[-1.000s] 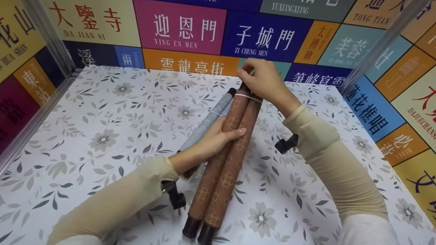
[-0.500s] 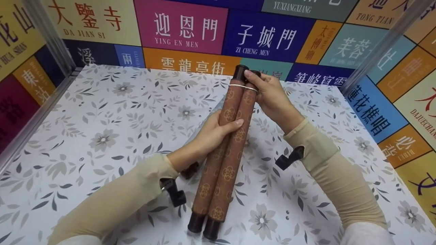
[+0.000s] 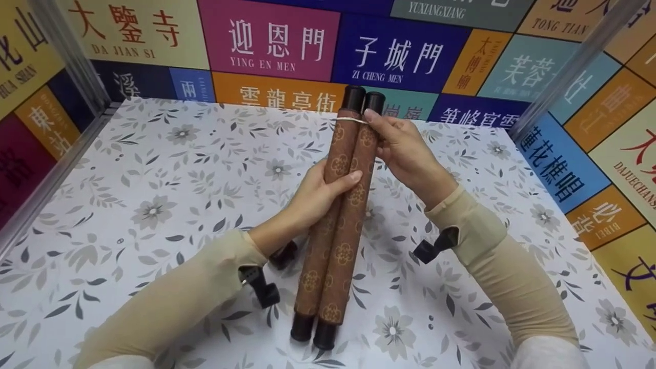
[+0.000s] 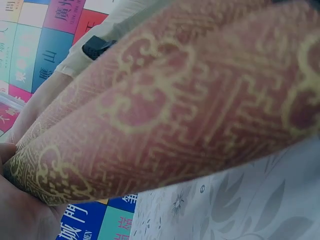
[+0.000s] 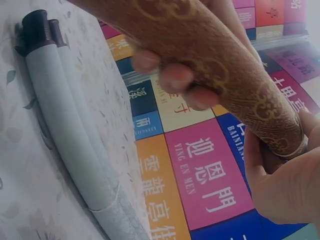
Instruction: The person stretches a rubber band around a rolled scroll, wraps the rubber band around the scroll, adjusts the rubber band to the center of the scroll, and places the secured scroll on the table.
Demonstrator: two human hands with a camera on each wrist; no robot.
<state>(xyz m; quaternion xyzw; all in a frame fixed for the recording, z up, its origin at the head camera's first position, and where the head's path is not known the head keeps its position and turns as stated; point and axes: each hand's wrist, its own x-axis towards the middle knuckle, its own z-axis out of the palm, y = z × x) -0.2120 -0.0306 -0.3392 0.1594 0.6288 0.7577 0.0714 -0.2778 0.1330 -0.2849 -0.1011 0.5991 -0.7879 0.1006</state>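
A brown hanging scroll (image 3: 342, 251), rolled from both ends into two parallel rollers with gold flower patterns and dark end knobs, is held up over the table. My left hand (image 3: 315, 197) grips it around the middle, thumb across the front. Near its far end, my right hand (image 3: 407, 151) pinches the right-hand roller, thumb beside a thin white string (image 3: 351, 119) looped round both rollers. In the right wrist view, left fingertips (image 5: 177, 77) curl round the patterned cloth. That cloth (image 4: 150, 115) fills most of the left wrist view.
A grey-blue rolled scroll (image 5: 67, 120) with dark knobs lies on the table beneath. The head view shows only its dark end (image 3: 283, 255) below the left wrist. A floral cloth (image 3: 154, 212) covers the table. Printed sign panels (image 3: 269, 41) stand behind and at both sides.
The brown scroll has risen and swung slightly left, covering the grey-blue one. My right hand has moved from over the far knobs down to the roller beside the string. My left hand keeps its grip.
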